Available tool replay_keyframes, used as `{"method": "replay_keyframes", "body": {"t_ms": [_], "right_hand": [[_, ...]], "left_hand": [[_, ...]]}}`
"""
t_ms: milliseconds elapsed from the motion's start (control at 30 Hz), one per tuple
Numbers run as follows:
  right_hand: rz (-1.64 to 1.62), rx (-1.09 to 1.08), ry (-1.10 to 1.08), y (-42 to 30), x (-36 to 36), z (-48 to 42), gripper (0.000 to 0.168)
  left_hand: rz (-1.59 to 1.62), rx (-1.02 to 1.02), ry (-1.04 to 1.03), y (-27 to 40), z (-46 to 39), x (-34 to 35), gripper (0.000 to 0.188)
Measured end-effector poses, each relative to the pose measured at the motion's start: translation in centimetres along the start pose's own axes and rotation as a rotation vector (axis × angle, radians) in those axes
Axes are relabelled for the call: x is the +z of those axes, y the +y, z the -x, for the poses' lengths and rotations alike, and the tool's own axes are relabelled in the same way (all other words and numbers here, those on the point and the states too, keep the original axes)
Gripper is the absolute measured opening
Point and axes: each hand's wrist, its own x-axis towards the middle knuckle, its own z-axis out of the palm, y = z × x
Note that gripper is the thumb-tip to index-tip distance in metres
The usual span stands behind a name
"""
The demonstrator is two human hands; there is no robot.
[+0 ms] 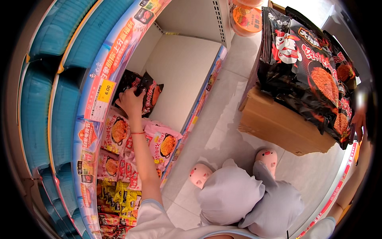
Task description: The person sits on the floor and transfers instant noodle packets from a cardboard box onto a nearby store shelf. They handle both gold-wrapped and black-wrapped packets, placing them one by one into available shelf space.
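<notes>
My left hand (131,101) reaches into the shelf, its fingers closed around the edge of a black instant-noodle packet (152,95). Another black packet (127,80) stands behind the fingers, against the shelf's front side. Pink noodle packets (162,143) lie close by my wrist, which wears a thin red band. At the far right rim, my right hand (359,122) is beside large black noodle multipacks (301,59). Blur and the dark picture edge hide whether its fingers grip anything. These multipacks rest on an open cardboard carton (283,122) on the floor.
A printed shelf strip with a price tag (100,98) runs along the left. Beyond it stand rows of blue containers (35,119). Yellow packets (124,194) and red packets (112,221) share the shelf. Orange tubs (246,19) stand at the top. My knees and pink slippers (200,175) are below.
</notes>
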Motion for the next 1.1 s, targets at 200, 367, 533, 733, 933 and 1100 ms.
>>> {"method": "replay_keyframes", "body": {"t_ms": [200, 367, 533, 733, 933, 1100], "right_hand": [[0.082, -0.041, -0.011, -1.9, 0.1, 1.1, 0.018], [0.113, -0.293, -0.374, -2.8, 2.5, 0.4, 0.030], [0.069, -0.616, -0.453, -4.0, 8.3, -0.7, 0.050], [0.007, -0.479, -0.570, -3.6, 7.2, 1.3, 0.045], [-0.451, -0.281, -0.231, -1.3, -1.0, 3.6, 0.067], [-0.872, 0.118, 0.370, 3.6, -8.1, 5.4, 0.043]], "left_hand": [[0.527, 0.165, -0.094, 3.8, 0.5, -5.7, 0.031], [0.928, 0.356, -0.333, 8.7, 2.7, -16.2, 0.028], [1.047, 0.560, -0.392, 11.5, 6.2, -21.7, 0.037], [1.375, 0.775, -0.551, 16.9, 8.5, -23.4, 0.046], [1.439, 0.645, -0.360, 17.8, 7.5, -24.0, 0.073], [1.343, 0.556, -0.401, 15.2, 6.6, -21.6, 0.060]]}}
